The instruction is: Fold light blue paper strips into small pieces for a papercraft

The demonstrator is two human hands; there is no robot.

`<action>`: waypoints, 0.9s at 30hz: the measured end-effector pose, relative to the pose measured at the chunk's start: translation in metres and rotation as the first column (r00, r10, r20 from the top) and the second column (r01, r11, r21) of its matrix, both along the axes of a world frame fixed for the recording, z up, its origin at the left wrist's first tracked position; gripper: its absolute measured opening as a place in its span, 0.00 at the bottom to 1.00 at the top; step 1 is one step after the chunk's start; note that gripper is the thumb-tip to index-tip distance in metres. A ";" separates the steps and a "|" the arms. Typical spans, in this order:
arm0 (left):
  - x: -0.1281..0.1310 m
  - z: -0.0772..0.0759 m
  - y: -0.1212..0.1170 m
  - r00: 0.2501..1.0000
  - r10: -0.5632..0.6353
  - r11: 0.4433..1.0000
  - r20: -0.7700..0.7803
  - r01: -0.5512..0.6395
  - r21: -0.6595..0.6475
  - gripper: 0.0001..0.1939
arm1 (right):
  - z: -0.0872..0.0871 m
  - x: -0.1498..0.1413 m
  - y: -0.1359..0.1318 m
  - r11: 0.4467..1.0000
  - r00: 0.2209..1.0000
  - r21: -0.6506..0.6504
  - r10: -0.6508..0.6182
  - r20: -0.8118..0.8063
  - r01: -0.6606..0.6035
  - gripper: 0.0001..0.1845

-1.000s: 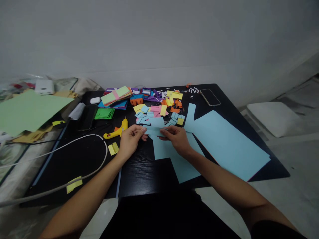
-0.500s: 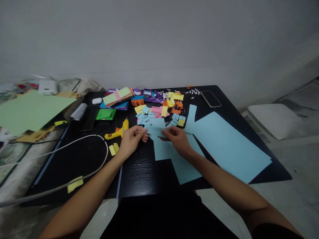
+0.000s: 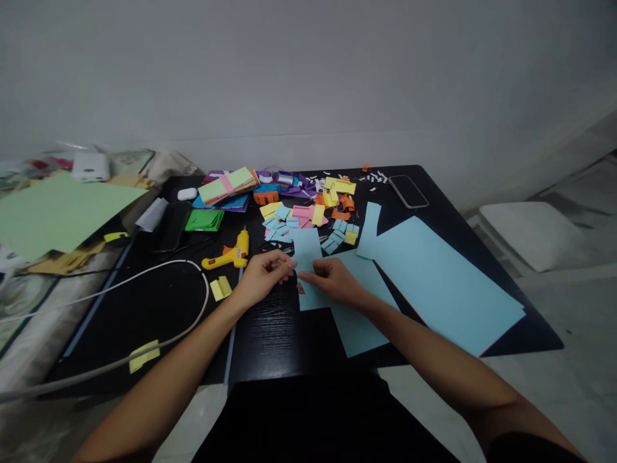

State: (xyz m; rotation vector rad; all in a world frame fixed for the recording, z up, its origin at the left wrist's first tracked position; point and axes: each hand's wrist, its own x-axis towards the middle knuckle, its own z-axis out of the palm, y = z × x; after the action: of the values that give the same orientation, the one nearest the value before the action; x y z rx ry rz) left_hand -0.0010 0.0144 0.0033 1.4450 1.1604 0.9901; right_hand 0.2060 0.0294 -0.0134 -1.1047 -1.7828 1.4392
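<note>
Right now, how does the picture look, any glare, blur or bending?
Head view: dim light on the grey wall; head view: faint sheen on the black table near the left hand; head view: far-left clutter looks softer than the yellow glue gun, and outer edges look stretched.

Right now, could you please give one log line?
left hand: near narrow blue sheet; right hand: over same sheet; holds: unclear; glue gun: on table

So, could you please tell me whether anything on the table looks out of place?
Yes: white paper scraps lie strewn at the back, beside the smartphone on the right. A yellow paper piece looks stray towards the front left, apart from the coloured paper heap, with the white cable seeming to cross it.
</note>
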 end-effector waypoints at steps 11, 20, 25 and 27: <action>0.000 -0.004 0.001 1.000 -0.005 1.000 -0.010 0.005 -0.004 0.17 | -0.002 0.001 0.001 0.997 0.998 -0.058 0.043 -0.038 -0.045 0.32; -0.002 -0.008 0.002 1.000 -0.002 1.000 -0.015 0.002 0.020 0.17 | 0.000 0.000 0.000 0.986 0.995 -0.156 0.042 -0.087 -0.055 0.34; -0.002 -0.008 0.002 0.999 -0.004 1.000 -0.032 0.005 0.022 0.17 | -0.001 0.000 -0.001 0.989 0.996 -0.145 0.027 -0.085 -0.039 0.34; -0.002 -0.008 0.002 0.999 0.002 1.000 -0.040 -0.001 0.030 0.17 | -0.001 0.000 -0.001 0.989 0.996 -0.143 0.026 -0.087 -0.039 0.34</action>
State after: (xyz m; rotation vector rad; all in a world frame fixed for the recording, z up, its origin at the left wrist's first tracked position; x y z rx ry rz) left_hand -0.0027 0.0159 -0.0049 1.4935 1.1804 0.9871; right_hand 0.2057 0.0286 -0.0144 -1.0736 -1.6668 1.6316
